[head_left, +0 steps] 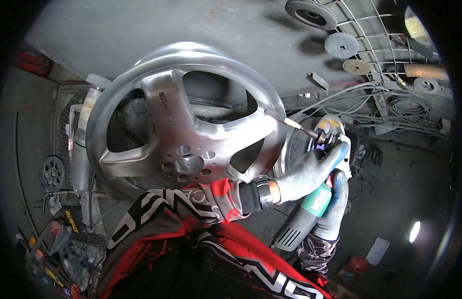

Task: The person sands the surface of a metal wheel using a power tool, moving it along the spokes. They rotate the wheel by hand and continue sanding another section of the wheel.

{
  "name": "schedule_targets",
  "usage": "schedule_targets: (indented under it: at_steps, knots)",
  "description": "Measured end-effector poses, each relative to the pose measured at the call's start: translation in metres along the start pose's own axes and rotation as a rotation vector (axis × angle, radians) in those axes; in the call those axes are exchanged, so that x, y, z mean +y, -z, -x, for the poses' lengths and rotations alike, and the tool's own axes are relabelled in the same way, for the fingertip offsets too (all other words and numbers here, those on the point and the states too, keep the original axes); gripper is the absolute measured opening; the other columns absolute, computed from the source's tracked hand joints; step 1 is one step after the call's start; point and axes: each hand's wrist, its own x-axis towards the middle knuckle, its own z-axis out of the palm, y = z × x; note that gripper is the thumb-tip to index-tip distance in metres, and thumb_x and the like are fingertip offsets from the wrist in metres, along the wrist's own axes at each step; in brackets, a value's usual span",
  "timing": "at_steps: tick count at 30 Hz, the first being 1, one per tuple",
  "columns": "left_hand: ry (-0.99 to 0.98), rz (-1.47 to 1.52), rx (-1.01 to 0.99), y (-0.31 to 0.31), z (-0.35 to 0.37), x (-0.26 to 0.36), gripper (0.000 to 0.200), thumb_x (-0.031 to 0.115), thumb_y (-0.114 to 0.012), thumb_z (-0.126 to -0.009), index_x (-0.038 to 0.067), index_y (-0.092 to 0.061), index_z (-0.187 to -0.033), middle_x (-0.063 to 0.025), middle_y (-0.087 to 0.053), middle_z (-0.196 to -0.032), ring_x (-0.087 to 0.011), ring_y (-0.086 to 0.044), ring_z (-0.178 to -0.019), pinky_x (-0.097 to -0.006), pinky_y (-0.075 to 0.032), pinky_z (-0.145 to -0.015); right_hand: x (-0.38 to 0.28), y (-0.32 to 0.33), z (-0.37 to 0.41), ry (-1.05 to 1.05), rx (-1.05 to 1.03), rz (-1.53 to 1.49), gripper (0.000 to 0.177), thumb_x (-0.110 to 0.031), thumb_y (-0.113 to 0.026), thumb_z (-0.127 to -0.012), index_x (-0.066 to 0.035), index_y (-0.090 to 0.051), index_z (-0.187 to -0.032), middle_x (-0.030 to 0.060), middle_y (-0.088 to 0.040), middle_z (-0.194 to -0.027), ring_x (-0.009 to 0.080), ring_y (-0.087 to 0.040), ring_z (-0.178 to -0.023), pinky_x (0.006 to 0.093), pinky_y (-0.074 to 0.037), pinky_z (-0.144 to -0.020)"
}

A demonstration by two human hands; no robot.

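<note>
A shiny metal car wheel rim with several spokes stands in front of me. My left hand, in a white and blue glove with a dark watch on the wrist, is closed around the head end of a green and black angle grinder. My right hand, gloved too, is wrapped round the grinder's body from the right. A slim tapered bit with a pale yellow band sticks out from the black spindle fitting. Its tip reaches the outer end of a spoke and appears to touch it.
Several grinding discs hang on a wire rack at upper right. Coiled cables lie below it. Behind my hands is another round metal piece. Tools and a DeWalt item crowd the lower left.
</note>
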Motion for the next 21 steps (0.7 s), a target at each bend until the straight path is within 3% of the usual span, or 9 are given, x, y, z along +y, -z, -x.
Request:
schedule_targets:
  at_steps: [1,2,4,6,8,15,17,21]
  knots:
    - [-0.171,-0.201,0.075,0.001,0.002,-0.008,0.055,0.052,-0.043,-0.103,0.003,-0.057,-0.123,-0.0144,-0.066,-0.099,-0.0237,-0.065,-0.092,-0.0367,-0.050,-0.082,0.001,0.002,-0.001,-0.001,-0.010,0.005,0.044,-0.020,-0.058,-0.099,0.001,-0.049,-0.137,0.0112,-0.061,-0.126,0.0171,-0.062,-0.110,0.0305,-0.050,-0.094]
    - [-0.169,-0.202,0.078,0.002,0.000,-0.011,0.055,0.052,-0.043,-0.103,0.003,-0.057,-0.123,-0.0144,-0.066,-0.099,-0.0237,-0.065,-0.092,-0.0367,-0.050,-0.082,0.001,0.000,-0.001,-0.003,-0.012,0.003,0.044,-0.020,-0.058,-0.099,0.001,-0.049,-0.137,0.0112,-0.061,-0.126,0.0171,-0.062,-0.110,0.0305,-0.050,-0.094]
    - [0.037,0.031,0.054,0.005,-0.001,-0.006,0.062,0.057,-0.049,-0.100,-0.001,-0.063,-0.119,-0.0124,-0.068,-0.104,-0.0157,-0.062,-0.099,-0.0291,-0.047,-0.089,0.002,-0.006,-0.001,-0.009,-0.046,0.062,0.042,-0.022,-0.057,-0.100,0.001,-0.052,-0.135,0.0105,-0.062,-0.125,0.0164,-0.062,-0.110,0.0305,-0.049,-0.094]
    - [0.018,0.022,0.098,0.007,0.003,-0.006,0.060,0.055,-0.049,-0.100,0.000,-0.064,-0.119,-0.0115,-0.068,-0.106,-0.0156,-0.063,-0.099,-0.0295,-0.048,-0.088,0.004,-0.007,0.000,-0.040,-0.082,0.045,0.041,-0.022,-0.056,-0.100,0.000,-0.054,-0.134,0.0091,-0.061,-0.125,0.0155,-0.061,-0.110,0.0304,-0.048,-0.094]
    - [-0.005,-0.060,0.152,0.009,0.006,-0.010,0.054,0.052,-0.046,-0.101,0.005,-0.057,-0.126,-0.0149,-0.066,-0.099,-0.0290,-0.066,-0.093,-0.0375,-0.050,-0.083,0.009,-0.005,0.000,-0.035,-0.045,0.081,0.041,-0.022,-0.055,-0.101,0.000,-0.053,-0.135,0.0086,-0.061,-0.126,0.0153,-0.060,-0.111,0.0309,-0.047,-0.096]
    - [0.040,0.018,0.092,0.008,0.003,-0.014,0.058,0.056,-0.045,-0.100,0.003,-0.061,-0.120,-0.0156,-0.068,-0.101,-0.0276,-0.066,-0.093,-0.0372,-0.049,-0.086,0.004,-0.013,0.002,-0.005,-0.044,0.142,0.040,-0.024,-0.054,-0.102,0.000,-0.054,-0.133,0.0083,-0.061,-0.123,0.0149,-0.060,-0.110,0.0311,-0.046,-0.096]
    - [0.039,-0.034,0.089,0.009,0.002,-0.006,0.061,0.055,-0.047,-0.101,0.000,-0.064,-0.120,-0.0094,-0.067,-0.109,-0.0139,-0.060,-0.100,-0.0297,-0.045,-0.093,0.003,-0.009,0.000,-0.008,-0.041,0.113,0.040,-0.024,-0.054,-0.101,0.000,-0.054,-0.133,0.0082,-0.062,-0.122,0.0145,-0.060,-0.109,0.0308,-0.047,-0.094]
    - [0.093,0.038,0.023,0.008,0.003,0.001,0.061,0.055,-0.047,-0.101,-0.001,-0.063,-0.121,-0.0119,-0.067,-0.108,-0.0155,-0.061,-0.101,-0.0302,-0.046,-0.093,0.004,-0.007,-0.001,-0.006,-0.014,0.075,0.040,-0.022,-0.057,-0.101,0.001,-0.053,-0.134,0.0082,-0.063,-0.120,0.0140,-0.062,-0.105,0.0295,-0.049,-0.091]
